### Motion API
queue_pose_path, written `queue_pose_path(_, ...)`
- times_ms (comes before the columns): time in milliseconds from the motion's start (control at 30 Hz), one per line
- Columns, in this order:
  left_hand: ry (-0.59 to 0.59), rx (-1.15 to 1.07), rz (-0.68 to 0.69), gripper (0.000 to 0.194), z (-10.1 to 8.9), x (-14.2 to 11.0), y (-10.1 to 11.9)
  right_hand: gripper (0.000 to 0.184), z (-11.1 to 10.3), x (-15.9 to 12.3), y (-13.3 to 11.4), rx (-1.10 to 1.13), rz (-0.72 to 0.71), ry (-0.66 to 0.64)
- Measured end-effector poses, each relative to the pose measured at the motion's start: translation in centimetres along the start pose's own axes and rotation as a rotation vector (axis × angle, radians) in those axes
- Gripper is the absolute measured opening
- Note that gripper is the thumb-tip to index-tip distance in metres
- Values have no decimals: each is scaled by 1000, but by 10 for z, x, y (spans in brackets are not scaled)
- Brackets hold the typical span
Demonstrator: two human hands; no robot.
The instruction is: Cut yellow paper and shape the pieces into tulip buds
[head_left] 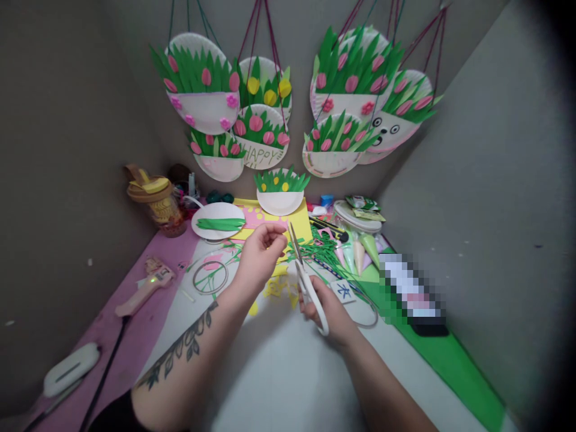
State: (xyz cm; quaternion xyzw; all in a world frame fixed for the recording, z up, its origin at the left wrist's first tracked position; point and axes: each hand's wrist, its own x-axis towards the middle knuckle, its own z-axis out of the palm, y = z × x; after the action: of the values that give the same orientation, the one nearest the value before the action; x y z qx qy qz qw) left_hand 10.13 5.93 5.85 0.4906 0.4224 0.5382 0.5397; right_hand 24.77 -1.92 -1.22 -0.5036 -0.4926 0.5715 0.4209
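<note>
My right hand [321,306] grips a pair of scissors [308,285] by its white handles, with the blades pointing up and slightly parted. Close to the blade tips, the fingers of my left hand [265,246] are pinched together. Whatever sits between those fingertips is too small to make out. Beneath and behind both hands lie yellow paper scraps [274,288] and a heap of thin green paper strips [324,255]. Further back stands a small paper-plate basket [281,203] with green paper grass and yellow flowers.
On the left are a glue gun [146,291], a lidded cup [162,204], a white case [72,369] and a plate [218,210] holding green paper strips. A phone [411,288] and piping bags [359,255] lie right. Paper-plate baskets [202,111] hang on the wall.
</note>
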Motion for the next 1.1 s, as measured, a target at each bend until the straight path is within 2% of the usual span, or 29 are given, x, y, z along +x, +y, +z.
queue_pose_path(267,-25,-14,-1,17,2,-2,1,36,-3,-1,9,36,-59,-71)
queue_pose_path(867,-30,-9,28,15,2,-2,-4,59,-2,0,8,31,-49,-56)
queue_pose_path(1100,-43,3,37,14,1,-1,-5,62,-5,1,14,-4,-97,-69)
